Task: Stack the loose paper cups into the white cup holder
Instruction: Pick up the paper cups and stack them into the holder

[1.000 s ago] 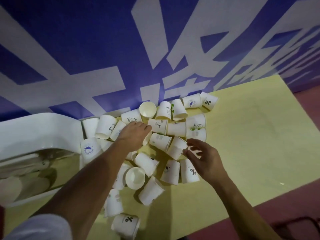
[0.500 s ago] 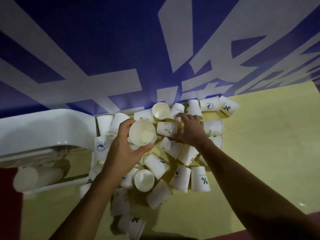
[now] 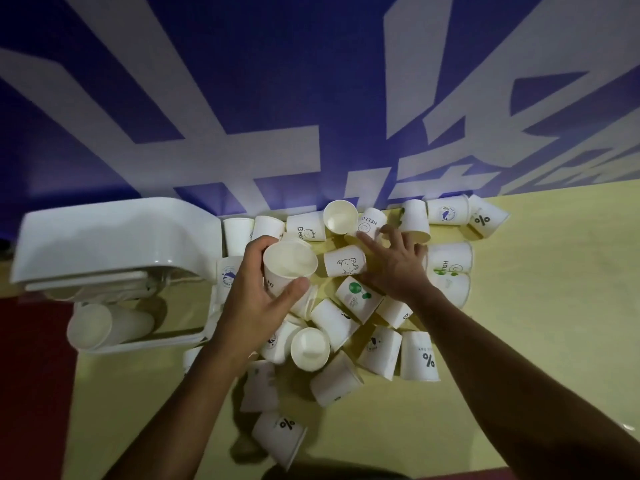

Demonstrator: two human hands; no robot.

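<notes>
Paper cup (image 3: 289,268) mouth toward camera, left hand (image 3: 256,299) grip holding it, right hand (image 3: 398,268) spread wide

Cup holder (image 3: 114,237) left of cup pile (image 3: 346,306).

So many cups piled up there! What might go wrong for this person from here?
1. The left hand grips one paper cup by its thin wall; squeezing could dent it so it nests badly.
2. The right hand is spread over the pile of loose cups; a careless sweep could roll some off the yellow table.
3. The white cup holder sits at the table's left edge, where a bump might shift it.
</notes>
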